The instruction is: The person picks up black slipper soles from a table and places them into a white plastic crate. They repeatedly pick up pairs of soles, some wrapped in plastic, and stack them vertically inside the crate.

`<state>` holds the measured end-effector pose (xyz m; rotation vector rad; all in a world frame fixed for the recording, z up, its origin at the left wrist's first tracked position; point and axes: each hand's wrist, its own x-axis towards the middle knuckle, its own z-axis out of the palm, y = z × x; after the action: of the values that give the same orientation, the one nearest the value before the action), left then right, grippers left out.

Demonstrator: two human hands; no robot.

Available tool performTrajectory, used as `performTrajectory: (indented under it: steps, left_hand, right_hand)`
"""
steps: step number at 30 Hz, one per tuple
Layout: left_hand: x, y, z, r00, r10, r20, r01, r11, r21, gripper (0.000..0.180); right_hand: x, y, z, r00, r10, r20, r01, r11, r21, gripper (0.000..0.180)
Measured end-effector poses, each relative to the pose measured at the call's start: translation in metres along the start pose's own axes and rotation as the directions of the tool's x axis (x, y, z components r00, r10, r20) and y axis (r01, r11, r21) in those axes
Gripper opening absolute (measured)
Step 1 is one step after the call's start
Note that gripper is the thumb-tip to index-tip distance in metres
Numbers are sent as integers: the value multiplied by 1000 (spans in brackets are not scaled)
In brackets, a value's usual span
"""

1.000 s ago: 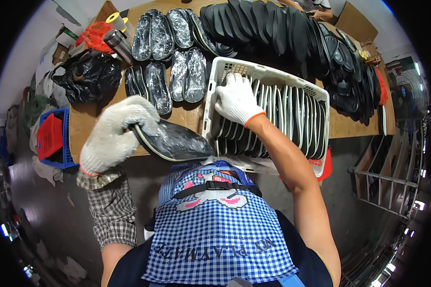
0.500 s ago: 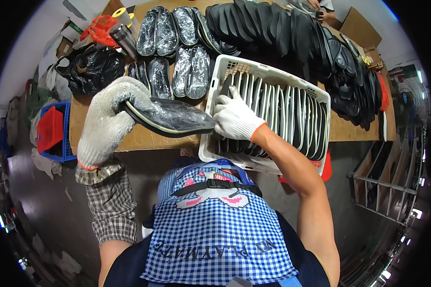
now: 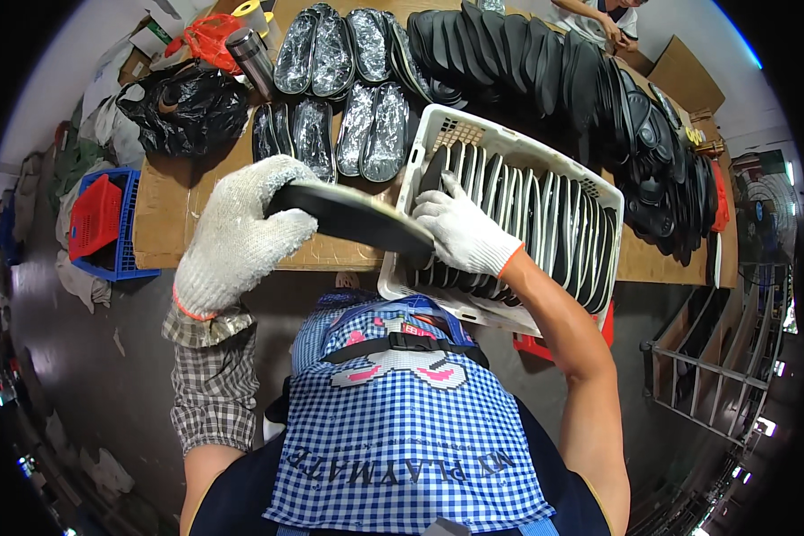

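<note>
My left hand (image 3: 241,234), in a white knit glove, is closed round one end of a black shoe sole (image 3: 353,214) with a pale edge. The sole's plain dark face shows, and its other end reaches my right hand (image 3: 463,228). That hand, gloved in white with an orange cuff, is over the left part of a white plastic crate (image 3: 393,284). Its fingers are bent round the upper part of a black sole (image 3: 433,170) at the left end of a row. Several pale-edged soles (image 3: 529,210) stand on edge in the crate.
Soles in clear film (image 3: 332,54) lie in pairs at the back of the table (image 3: 183,219). Black soles (image 3: 509,54) are piled behind the crate. A black bag (image 3: 183,112) and a flask (image 3: 250,62) are at left. Another person's hands (image 3: 618,37) show far right.
The sole in my left hand has turned from its glossy, film-covered face to its plain dark face. My left hand has shifted right. My right hand stays at the crate's left end.
</note>
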<state>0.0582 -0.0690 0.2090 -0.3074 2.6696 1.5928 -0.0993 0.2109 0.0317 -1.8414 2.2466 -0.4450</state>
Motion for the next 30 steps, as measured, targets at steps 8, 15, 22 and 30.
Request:
performTrajectory:
  steps: [8,15,22,30]
  left_hand:
    - [3,7,13,964,-266,-16,257,943,-210,43]
    - [-8,-14,55,994,60,-92,-52,995,89,64]
    - [-16,9,84,961,260,-97,-222,929,295,50]
    - [-8,-5,129,997,38,60,-63,868,492,54]
  right_hand:
    - [-2,-6,-9,999,32,-33,-30,998,50,18]
    - [1,-2,-4,997,-9,-75,16,994,104,14]
    - [0,0,3,996,7,-92,-2,998,61,15]
    - [-3,-5,3,988,2,-153,1,1000,25,17]
